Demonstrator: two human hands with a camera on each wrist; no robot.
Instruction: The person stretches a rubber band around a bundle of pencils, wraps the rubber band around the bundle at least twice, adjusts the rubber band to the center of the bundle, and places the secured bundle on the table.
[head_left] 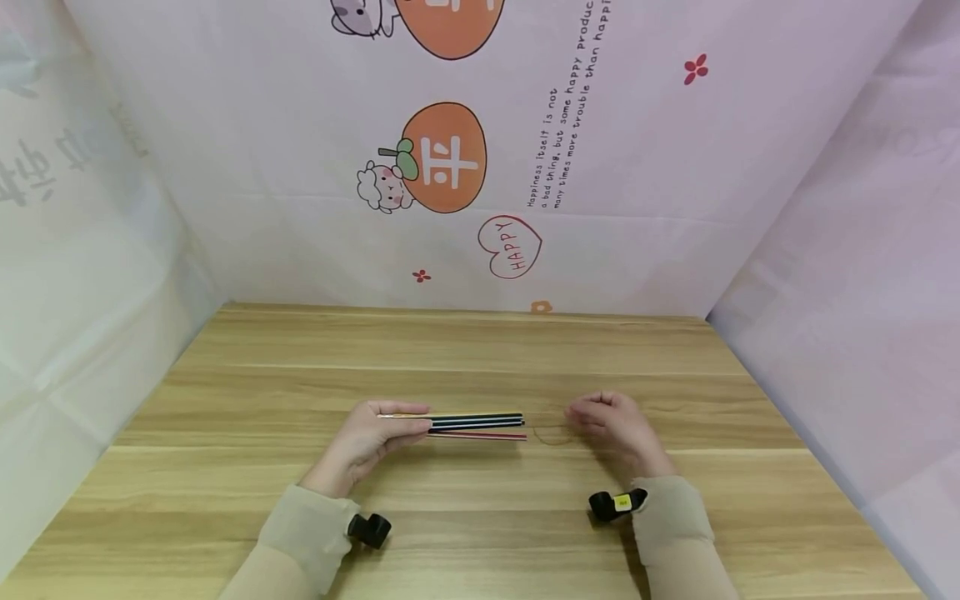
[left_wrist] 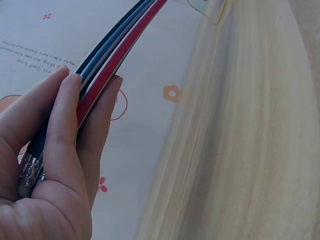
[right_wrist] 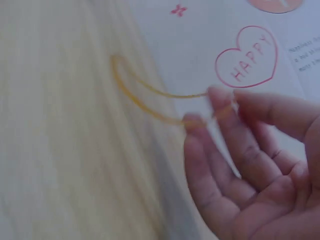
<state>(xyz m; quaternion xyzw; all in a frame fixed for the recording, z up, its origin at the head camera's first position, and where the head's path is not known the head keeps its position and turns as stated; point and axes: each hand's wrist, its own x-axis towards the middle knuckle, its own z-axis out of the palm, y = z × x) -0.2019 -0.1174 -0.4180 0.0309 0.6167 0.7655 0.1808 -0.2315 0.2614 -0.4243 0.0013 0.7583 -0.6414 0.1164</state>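
My left hand grips a small bundle of pencils in dark blue, lighter blue and red, held level above the table and pointing right. In the left wrist view, metal ferrules and an eraser end show inside the palm. A thin yellow rubber band hangs as a loop from my right hand, pinched between thumb and fingers. The band's loop lies between the right fingers and the pencils' free ends, apart from them.
A wood-grain table lies beneath both hands. Behind it hangs a printed white cloth with cartoon figures and lettering, and more cloth closes in both sides. A black wrist camera sits on the left cuff, another on the right.
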